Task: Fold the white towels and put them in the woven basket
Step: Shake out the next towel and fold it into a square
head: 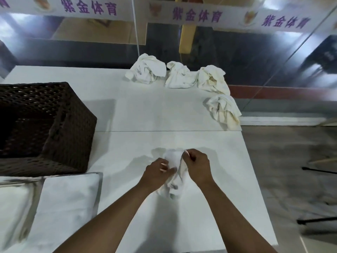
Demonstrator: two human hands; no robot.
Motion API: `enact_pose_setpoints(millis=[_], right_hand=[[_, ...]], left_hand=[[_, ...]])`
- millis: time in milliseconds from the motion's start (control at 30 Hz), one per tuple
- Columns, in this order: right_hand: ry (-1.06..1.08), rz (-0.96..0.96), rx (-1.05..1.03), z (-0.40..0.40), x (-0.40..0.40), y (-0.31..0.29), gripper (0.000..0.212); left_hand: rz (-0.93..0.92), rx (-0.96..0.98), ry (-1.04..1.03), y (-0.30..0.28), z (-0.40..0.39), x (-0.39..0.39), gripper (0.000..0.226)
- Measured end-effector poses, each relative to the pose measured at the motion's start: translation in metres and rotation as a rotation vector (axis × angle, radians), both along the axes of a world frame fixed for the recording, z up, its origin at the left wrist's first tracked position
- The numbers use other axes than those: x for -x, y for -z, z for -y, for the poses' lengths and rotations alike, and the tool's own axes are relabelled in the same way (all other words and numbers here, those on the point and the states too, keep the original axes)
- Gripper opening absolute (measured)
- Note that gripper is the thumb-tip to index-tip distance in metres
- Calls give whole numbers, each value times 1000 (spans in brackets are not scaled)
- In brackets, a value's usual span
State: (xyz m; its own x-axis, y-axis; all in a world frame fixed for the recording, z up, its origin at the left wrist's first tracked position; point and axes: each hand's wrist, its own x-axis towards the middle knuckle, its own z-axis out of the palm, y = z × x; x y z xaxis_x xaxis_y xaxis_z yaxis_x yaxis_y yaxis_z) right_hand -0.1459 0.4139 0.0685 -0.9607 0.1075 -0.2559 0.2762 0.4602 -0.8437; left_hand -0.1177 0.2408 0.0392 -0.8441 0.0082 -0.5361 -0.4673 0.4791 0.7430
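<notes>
A crumpled white towel [174, 177] hangs bunched between my hands above the near middle of the white table [138, 114]. My left hand [158, 170] pinches its left side, and my right hand [197, 166] grips its top edge with curled fingers. The dark brown woven basket [73, 125] stands at the table's left, its inside dark. Several crumpled white towels lie at the far side: one [146, 71], one [179, 75], one [212, 79], and one at the right edge [224, 110].
A flat folded white towel [67, 201] lies at the near left, in front of the basket. The table's right edge drops to a grey floor [291, 161]. A glass wall with purple lettering [196, 14] runs behind the table.
</notes>
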Motion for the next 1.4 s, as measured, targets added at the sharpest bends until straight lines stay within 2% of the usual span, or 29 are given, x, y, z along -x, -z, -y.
enact_pose_setpoints(millis=[33, 67, 100, 200, 233, 300, 367, 433, 600, 667, 733, 833, 900, 967, 1067, 1133, 1233, 1300, 1400], right_hand=[[24, 1, 56, 2, 1, -10, 18], [24, 0, 96, 4, 1, -19, 16], [8, -4, 119, 7, 1, -29, 13], [-17, -56, 178, 9, 3, -55, 6], [-18, -80, 177, 7, 4, -62, 8], [-40, -137, 87, -2, 7, -74, 16], [-73, -203, -88, -12, 9, -80, 24], [-71, -258, -217, -20, 10, -85, 24], [-3, -354, -457, -31, 11, -102, 15], [37, -392, -477, -34, 11, -112, 17], [112, -368, -280, -35, 14, -122, 17], [249, -220, 201, -31, 23, -141, 20], [282, -204, 411, -25, 29, -154, 18], [297, -240, 475, -21, 39, -168, 14], [269, -372, 370, -26, 64, -202, 16], [270, -476, 286, -32, 81, -233, 17], [300, -595, 202, -40, 100, -272, 19], [325, -644, 222, -40, 107, -293, 19], [381, -710, 231, -37, 104, -315, 23]], left_hand=[[28, -50, 15, -7, -2, -2, 57], [32, -74, 26, -10, -3, -4, 67], [-2, -58, 37, -12, -3, -7, 62], [-210, 94, 19, -20, 8, -10, 11], [-291, 133, 13, -25, 14, -9, 14], [-414, 125, -73, -43, 26, -3, 15], [-465, 27, -197, -68, 38, 7, 11], [-553, -4, -144, -98, 50, 14, 11], [-745, 108, 49, -163, 74, 18, 10], [-786, 150, 72, -183, 83, 18, 6], [-764, 172, 119, -196, 93, 21, 7], [-610, 335, 292, -201, 105, 29, 27], [-604, 421, 289, -197, 110, 33, 22], [-640, 464, 164, -199, 117, 40, 12], [-689, 500, -18, -219, 129, 57, 9], [-722, 312, -164, -243, 129, 69, 8], [-718, -150, -400, -285, 111, 83, 12], [-692, -379, -514, -309, 98, 87, 12], [-768, -492, -528, -336, 89, 82, 14]])
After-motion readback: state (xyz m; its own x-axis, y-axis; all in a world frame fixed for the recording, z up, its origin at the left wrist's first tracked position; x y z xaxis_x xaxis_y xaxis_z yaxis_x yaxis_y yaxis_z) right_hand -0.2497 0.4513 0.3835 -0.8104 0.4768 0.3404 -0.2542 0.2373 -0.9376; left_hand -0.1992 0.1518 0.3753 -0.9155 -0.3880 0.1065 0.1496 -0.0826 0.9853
